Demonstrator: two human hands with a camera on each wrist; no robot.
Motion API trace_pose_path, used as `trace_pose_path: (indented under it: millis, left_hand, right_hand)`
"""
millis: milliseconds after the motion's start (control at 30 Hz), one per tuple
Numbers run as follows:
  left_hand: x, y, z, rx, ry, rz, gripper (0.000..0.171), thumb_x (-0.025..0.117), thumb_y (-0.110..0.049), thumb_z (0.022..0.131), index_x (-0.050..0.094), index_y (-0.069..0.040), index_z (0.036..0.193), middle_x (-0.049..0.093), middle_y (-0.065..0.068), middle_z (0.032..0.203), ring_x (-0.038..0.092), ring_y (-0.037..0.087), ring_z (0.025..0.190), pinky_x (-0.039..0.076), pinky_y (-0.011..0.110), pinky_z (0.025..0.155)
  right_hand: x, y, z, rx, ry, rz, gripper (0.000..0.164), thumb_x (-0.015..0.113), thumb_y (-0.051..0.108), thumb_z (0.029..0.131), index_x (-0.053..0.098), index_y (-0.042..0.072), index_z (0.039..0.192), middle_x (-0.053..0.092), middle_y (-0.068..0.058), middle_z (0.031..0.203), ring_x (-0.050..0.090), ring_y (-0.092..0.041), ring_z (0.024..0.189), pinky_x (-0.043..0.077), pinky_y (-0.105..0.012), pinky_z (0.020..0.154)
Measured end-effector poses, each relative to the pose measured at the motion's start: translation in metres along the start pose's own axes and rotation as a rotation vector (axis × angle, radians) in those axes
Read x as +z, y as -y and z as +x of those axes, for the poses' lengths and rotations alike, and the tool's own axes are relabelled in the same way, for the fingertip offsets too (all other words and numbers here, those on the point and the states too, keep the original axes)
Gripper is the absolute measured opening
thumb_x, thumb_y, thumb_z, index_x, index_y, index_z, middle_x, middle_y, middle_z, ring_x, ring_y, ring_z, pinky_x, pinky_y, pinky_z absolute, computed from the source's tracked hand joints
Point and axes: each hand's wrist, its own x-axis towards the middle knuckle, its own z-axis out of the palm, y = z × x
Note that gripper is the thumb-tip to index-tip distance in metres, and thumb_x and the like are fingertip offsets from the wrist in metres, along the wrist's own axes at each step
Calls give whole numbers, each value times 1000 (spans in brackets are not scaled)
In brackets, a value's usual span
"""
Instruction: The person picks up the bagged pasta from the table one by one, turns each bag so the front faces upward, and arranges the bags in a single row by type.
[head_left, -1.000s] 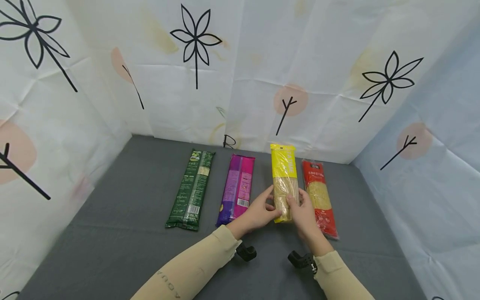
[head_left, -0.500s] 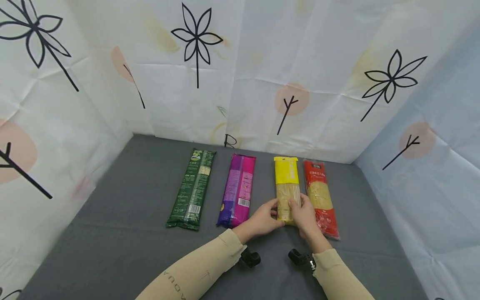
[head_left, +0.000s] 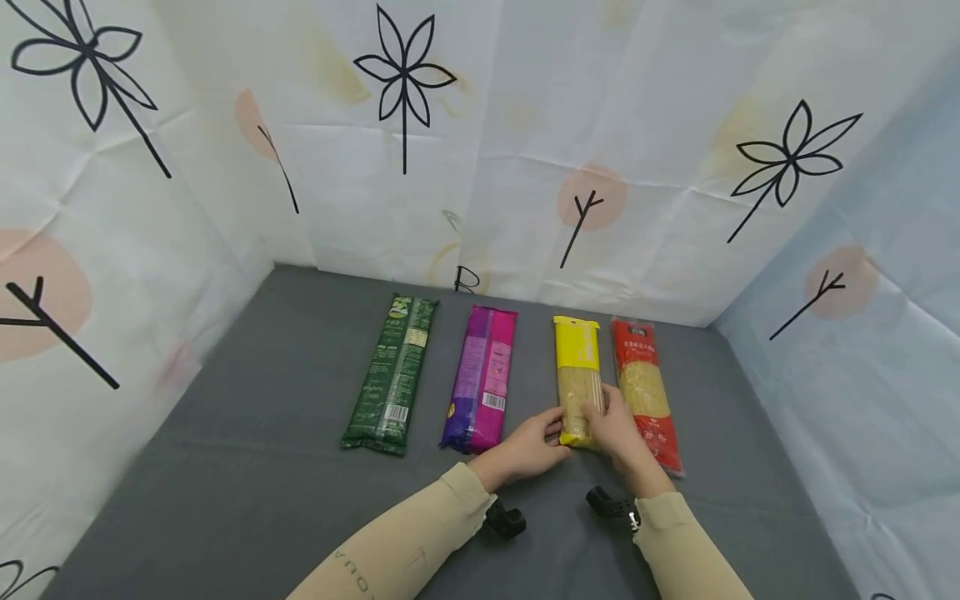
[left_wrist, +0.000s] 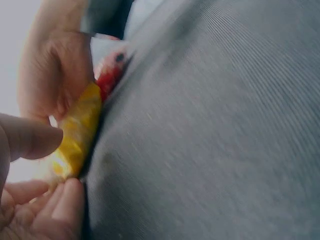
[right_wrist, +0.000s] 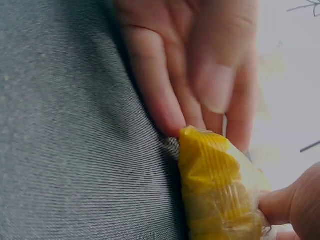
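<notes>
A yellow pack of noodles (head_left: 577, 379) with a clear window lies flat on the grey table, its near end between both hands. My right hand (head_left: 621, 429) grips its right side near that end, thumb on top. At the lower left corner is my left hand (head_left: 528, 448); its fingertips touch the end of the pack. In the right wrist view the left thumb (right_wrist: 215, 90) stands off the yellow wrapper (right_wrist: 215, 175). The left wrist view shows the left fingers (left_wrist: 67, 205) below the pack's end (left_wrist: 75, 142) and the right hand (left_wrist: 62, 75) beyond.
Right of the yellow pack lies a red noodle pack (head_left: 647, 387), close to the right hand. To the left are a purple-pink pack (head_left: 480, 379) and a green spaghetti pack (head_left: 390, 375). Patterned white cloth (head_left: 510, 208) walls the table (head_left: 247, 467) at the back and sides.
The yellow pack has come down from a raised, tilted pose to lie on the table in line with the others. The left hand has loosened and slid toward its near corner.
</notes>
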Motion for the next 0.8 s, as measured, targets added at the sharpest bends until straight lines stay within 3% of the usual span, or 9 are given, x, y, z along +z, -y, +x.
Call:
trace_pose_path:
  millis: [300,800]
  left_hand:
    - [5,0,-5,26,15,-12,70,64,-3,91,29,-6,151,42,11,147,45,15,130,42,27,99]
    - [5,2,-6,0,-11,-39,69,65,-4,90,33,-9,150,45,10,145,49,15,126,43,28,98]
  right_hand:
    - [0,5,-4,-8,-12,12,58,48,22,102,21,-2,148,44,-25,126,53,-34,104,51,-42,80]
    - [1,5,-3,1,-2,-5,57,45,21,103,19,-1,148,41,-25,130,51,-34,107,50,-44,83]
